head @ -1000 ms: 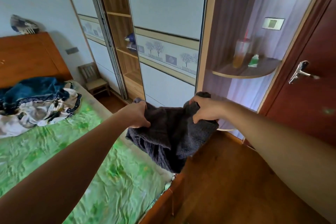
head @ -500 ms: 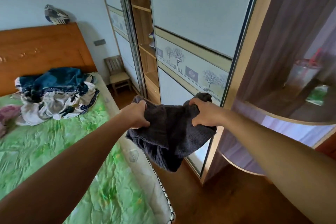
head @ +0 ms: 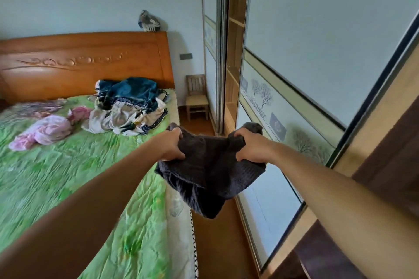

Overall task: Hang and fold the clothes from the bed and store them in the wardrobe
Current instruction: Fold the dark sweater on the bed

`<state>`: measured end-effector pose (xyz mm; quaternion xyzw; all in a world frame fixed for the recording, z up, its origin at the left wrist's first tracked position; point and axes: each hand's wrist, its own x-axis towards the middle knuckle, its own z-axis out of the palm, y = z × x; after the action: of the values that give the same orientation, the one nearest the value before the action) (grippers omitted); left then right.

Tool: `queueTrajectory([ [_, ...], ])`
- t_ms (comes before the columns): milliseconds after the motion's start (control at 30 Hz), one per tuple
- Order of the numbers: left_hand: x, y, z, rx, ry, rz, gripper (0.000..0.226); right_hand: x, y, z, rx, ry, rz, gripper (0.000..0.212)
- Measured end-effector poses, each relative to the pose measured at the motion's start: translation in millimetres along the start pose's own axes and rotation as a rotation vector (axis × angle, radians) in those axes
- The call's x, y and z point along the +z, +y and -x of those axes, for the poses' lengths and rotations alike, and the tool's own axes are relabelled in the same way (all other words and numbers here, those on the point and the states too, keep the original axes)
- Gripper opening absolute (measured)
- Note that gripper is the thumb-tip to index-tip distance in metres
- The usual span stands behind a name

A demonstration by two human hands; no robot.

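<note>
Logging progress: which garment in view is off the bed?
The dark grey knit, gripped in the air by the left hand and right hand. The pink bundle and the blue-and-white heap lie on the green bedspread.

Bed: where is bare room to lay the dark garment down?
Bare green bedspread runs from the pink clothes down to the near edge. It is crowded by the headboard: the pink clothes and the blue-and-white heap lie side by side.

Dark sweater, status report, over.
Left hand, right hand both grip dark sweater, bunched, off the bed. Open wardrobe bay ahead, nothing seen in the way.
</note>
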<state>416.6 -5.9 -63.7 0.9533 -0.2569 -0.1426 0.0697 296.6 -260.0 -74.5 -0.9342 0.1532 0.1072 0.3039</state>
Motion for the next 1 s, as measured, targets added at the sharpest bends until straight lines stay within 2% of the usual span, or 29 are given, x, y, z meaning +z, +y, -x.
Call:
queueTrajectory([
  [200,-21,-14,-81,-0.033,0.003,0.002,0.073,-29,-6,-89,0.012,-0.022,-0.019,0.075],
  [467,-75,-75,-266,-0.058,0.042,0.014,0.073,-82,-52,-289,0.005,-0.050,0.072,0.078],
  [633,-135,-109,-372,-0.064,-0.004,-0.022,0.072,-128,-94,-395,0.016,-0.081,0.129,0.079],
  [800,-178,-109,-456,0.002,0.017,-0.093,0.072,-168,-107,-458,0.049,0.003,0.142,0.083],
  [1000,-222,-101,-511,0.068,0.045,-0.069,0.070,-208,-115,-492,0.049,0.108,0.131,0.079],
])
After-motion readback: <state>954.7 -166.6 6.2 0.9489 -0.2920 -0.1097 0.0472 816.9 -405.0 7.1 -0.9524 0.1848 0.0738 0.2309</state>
